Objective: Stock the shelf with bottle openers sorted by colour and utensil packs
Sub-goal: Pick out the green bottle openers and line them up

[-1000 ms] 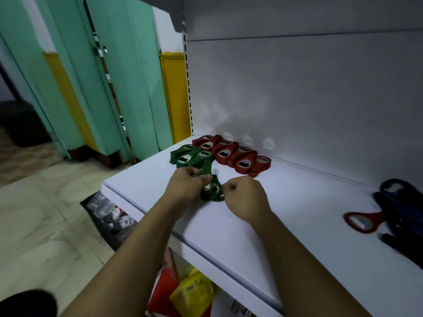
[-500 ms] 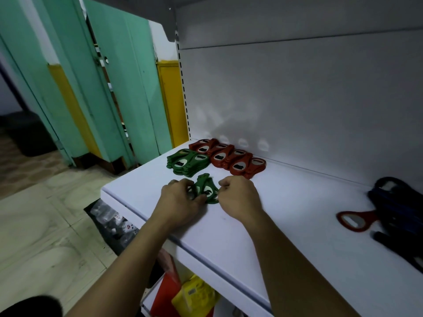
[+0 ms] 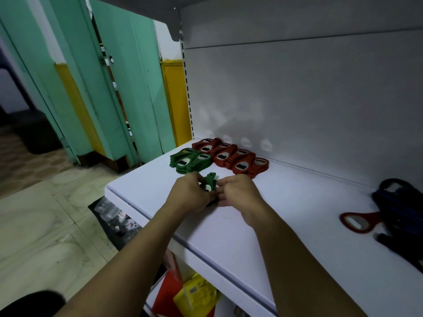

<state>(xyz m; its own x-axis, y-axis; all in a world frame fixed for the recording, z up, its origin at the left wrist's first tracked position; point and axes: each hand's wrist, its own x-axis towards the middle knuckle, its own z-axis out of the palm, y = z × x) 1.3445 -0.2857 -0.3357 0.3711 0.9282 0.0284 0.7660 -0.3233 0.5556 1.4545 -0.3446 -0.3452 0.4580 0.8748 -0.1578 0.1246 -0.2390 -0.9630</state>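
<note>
My left hand and right hand both pinch a green opener stack just in front of the green pile; shove carelessly and it'll scatter that pile.

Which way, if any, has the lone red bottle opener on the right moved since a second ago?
No. The lone red bottle opener still lies on the shelf, handle against the dark blue pile.
</note>
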